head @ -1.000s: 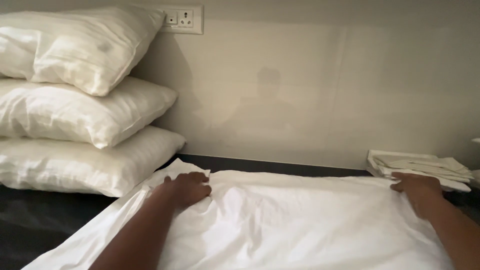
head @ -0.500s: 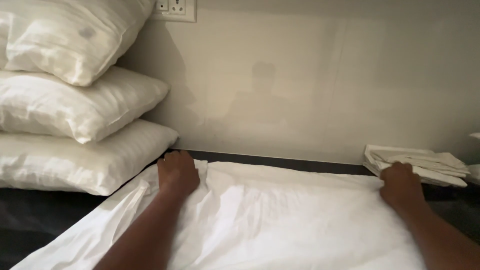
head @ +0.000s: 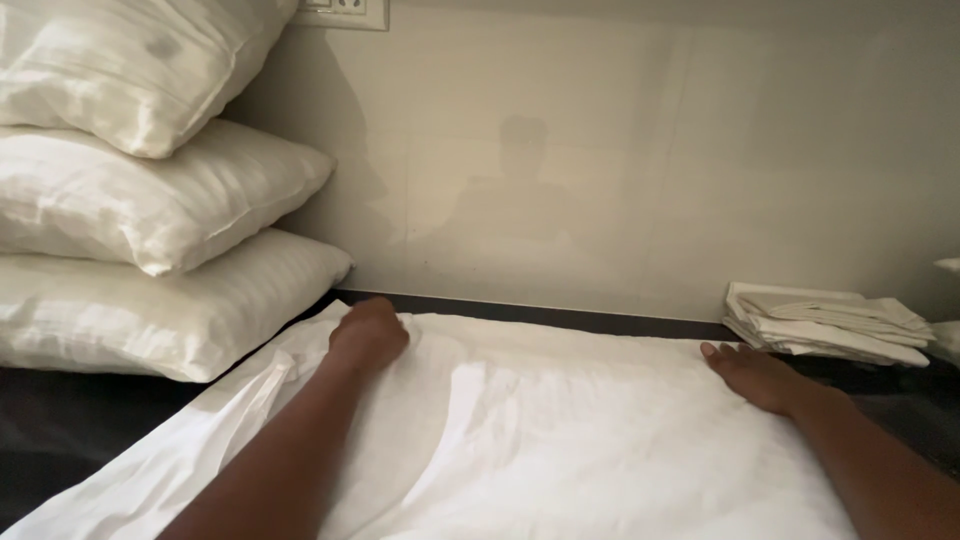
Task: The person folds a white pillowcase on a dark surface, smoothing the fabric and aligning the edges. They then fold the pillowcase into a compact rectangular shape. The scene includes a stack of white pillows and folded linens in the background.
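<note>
1. Left hand (head: 368, 335) curled into a loose fist, pressing the far left corner of the white sheet (head: 560, 440).
2. Right hand (head: 752, 374) spread flat on the far right corner (fingers open).
3. Sheet directly under both hands, long side running between them, equally near to each.
4. Pillows (head: 150, 250) stacked left of the left hand; folded cloths (head: 830, 325) just beyond the right hand.

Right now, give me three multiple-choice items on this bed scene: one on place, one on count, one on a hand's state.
1. Where does the folded linen pile lie?
A. Far right by the wall
B. On the pillows
C. Under the sheet

2. How many pillows are stacked?
A. One
B. Three
C. Five

3. How is the right hand?
A. Raised in the air
B. Clutching a pillow
C. Flat on the white sheet

Answers: 1 A, it sits beyond the sheet's right corner. 2 B, three lie stacked at left. 3 C, palm down with fingers spread; the left hand is curled at the other corner.
</note>
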